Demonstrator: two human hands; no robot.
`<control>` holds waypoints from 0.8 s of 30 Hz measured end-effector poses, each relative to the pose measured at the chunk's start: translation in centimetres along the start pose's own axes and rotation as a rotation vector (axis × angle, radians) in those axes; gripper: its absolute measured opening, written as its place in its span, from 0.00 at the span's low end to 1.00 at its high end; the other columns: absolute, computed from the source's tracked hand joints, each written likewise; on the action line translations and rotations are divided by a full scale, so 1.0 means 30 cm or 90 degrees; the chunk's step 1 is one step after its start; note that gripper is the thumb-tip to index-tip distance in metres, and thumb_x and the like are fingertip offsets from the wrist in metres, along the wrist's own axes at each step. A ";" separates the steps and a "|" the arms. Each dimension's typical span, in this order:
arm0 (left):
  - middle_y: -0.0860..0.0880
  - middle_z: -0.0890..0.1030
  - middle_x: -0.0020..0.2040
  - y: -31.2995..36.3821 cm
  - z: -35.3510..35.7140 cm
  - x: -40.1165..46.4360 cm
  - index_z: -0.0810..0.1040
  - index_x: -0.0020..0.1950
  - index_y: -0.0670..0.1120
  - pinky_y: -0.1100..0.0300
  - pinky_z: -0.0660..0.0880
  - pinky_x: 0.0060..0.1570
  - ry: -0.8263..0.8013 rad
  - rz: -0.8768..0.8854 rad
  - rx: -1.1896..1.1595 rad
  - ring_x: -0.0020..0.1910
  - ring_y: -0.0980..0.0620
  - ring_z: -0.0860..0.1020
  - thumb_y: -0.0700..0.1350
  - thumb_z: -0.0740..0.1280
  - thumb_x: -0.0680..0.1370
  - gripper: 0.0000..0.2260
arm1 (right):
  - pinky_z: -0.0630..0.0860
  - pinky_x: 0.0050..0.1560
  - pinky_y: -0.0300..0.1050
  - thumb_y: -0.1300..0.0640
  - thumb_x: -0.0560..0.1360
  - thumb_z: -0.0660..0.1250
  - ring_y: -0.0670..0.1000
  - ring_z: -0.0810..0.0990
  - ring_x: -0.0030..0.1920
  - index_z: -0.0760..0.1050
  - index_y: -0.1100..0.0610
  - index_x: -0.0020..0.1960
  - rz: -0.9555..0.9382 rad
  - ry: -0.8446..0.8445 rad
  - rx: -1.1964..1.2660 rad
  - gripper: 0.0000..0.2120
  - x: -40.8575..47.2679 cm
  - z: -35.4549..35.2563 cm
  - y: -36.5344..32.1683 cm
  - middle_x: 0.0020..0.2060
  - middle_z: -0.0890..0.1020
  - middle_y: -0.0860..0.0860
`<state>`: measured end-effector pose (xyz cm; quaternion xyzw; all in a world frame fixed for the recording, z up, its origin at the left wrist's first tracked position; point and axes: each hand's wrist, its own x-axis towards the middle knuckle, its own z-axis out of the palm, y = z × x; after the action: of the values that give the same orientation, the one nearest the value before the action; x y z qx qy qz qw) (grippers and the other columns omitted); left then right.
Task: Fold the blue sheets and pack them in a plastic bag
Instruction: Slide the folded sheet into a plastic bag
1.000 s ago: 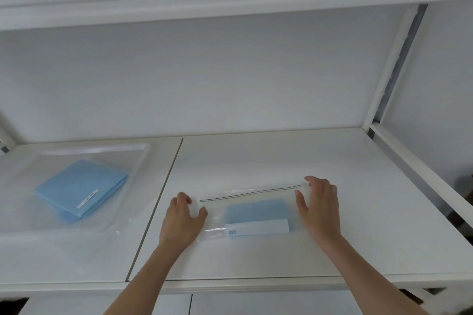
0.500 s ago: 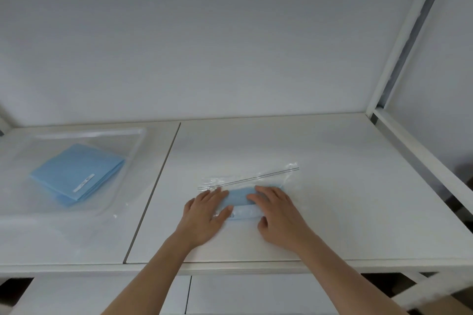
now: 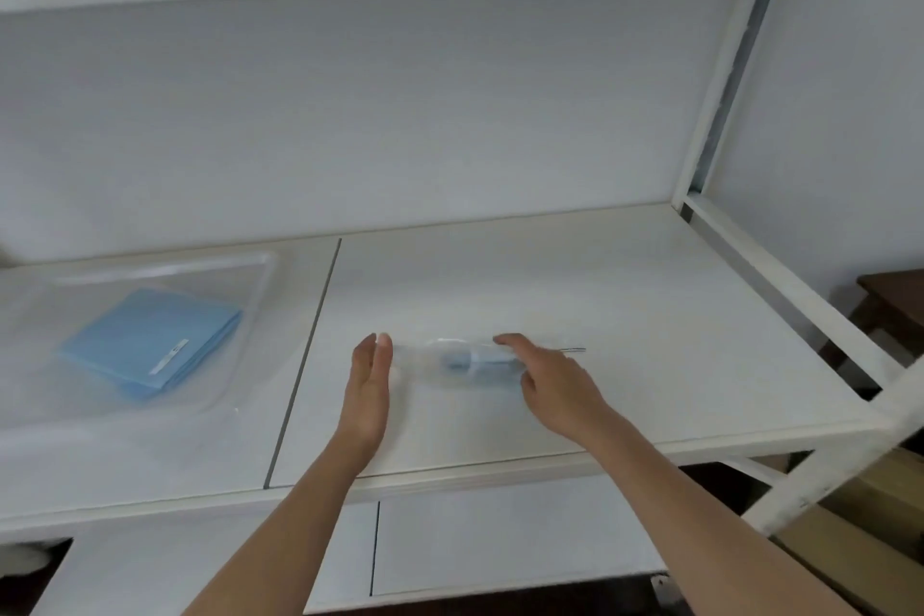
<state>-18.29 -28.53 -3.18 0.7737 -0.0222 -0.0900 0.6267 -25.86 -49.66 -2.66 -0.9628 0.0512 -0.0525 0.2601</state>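
Note:
A small clear zip plastic bag (image 3: 430,360) with a folded blue sheet (image 3: 457,359) inside lies blurred on the white shelf (image 3: 625,315), between my hands. My left hand (image 3: 370,380) stands on edge at the bag's left end, fingers straight and together, holding nothing. My right hand (image 3: 555,380) covers the bag's right part, with its fingers over the top and its thumb at the near edge. The zip strip (image 3: 575,349) sticks out to the right past that hand.
On the shelf's left panel a large clear bag (image 3: 240,295) holds a stack of blue sheets (image 3: 150,340) with a white label. A white upright post (image 3: 720,80) and rail (image 3: 800,305) bound the right side. Dark wooden furniture (image 3: 895,305) stands beyond.
Both hands pressed flat on the middle of the bag half a second ago. Now they have moved apart to its ends, the left one turned on edge, and the bag looks blurred.

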 end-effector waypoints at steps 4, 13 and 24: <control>0.47 0.69 0.71 0.015 -0.010 -0.068 0.61 0.75 0.47 0.50 0.62 0.71 -0.042 -0.081 -0.107 0.69 0.50 0.68 0.63 0.49 0.79 0.29 | 0.73 0.43 0.43 0.67 0.75 0.54 0.55 0.77 0.45 0.68 0.51 0.64 0.093 0.057 0.237 0.21 -0.052 -0.038 -0.059 0.48 0.79 0.50; 0.45 0.83 0.55 0.095 0.069 -0.239 0.77 0.62 0.44 0.52 0.74 0.56 -0.360 -0.226 -0.247 0.51 0.46 0.81 0.52 0.57 0.81 0.17 | 0.76 0.44 0.47 0.68 0.70 0.54 0.56 0.79 0.45 0.76 0.61 0.56 0.324 -0.037 0.844 0.19 -0.236 -0.088 -0.117 0.45 0.80 0.58; 0.42 0.82 0.57 0.031 0.214 -0.358 0.77 0.62 0.39 0.58 0.78 0.51 -0.380 -0.165 -0.218 0.56 0.45 0.81 0.36 0.67 0.76 0.14 | 0.78 0.55 0.48 0.56 0.75 0.70 0.51 0.82 0.55 0.75 0.54 0.62 0.335 -0.125 0.780 0.16 -0.414 -0.093 0.072 0.55 0.83 0.51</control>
<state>-29.85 -33.35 -2.33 0.5934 -0.0905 -0.3930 0.6966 -38.65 -51.34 -2.29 -0.5971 0.2210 0.0811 0.7669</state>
